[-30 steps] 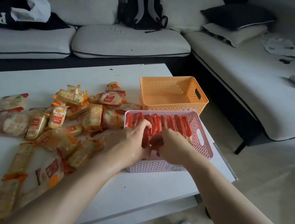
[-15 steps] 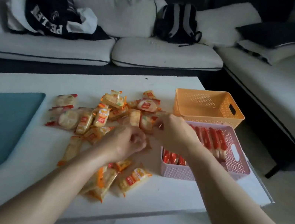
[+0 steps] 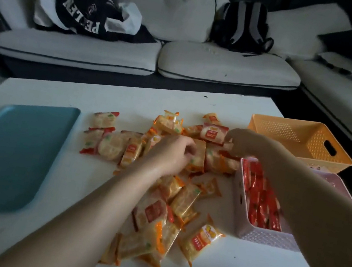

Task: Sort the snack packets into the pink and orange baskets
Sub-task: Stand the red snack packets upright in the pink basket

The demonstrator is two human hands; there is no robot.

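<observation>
Seen from the head camera, the pink basket (image 3: 269, 238) stands toward the right end of the white bench (image 3: 54, 243), already lined with red packets (image 3: 261, 203). The orange basket (image 3: 297, 139) stands just behind it, and no packets show inside. The loose pile of snack packets (image 3: 183, 195) spreads to the left of the pink basket, with its nearest packets against that basket's left wall. The right hand (image 3: 246, 143) reaches behind the pink basket's far-left corner, and its fingers curl onto the end of a red-banded packet (image 3: 213, 133), apparently pinching it. The left hand (image 3: 171, 156) is further left of the basket, fingers bent down into the pile. Blur hides whether they grip a packet or only press on it. The step in hand looks like picking the next packets. It is best done by taking one packet per hand by a sealed end and lifting it free of its neighbours, since the wrappers overlap and could drag others along. Colour should be checked before dropping. There is open bench in front of the pink basket and between the pile and the blue tray (image 3: 4, 151), well to its left. The pink basket itself sits close to the bench's near-right corner, so a shove from the right forearm crossing over it could push it off.
</observation>
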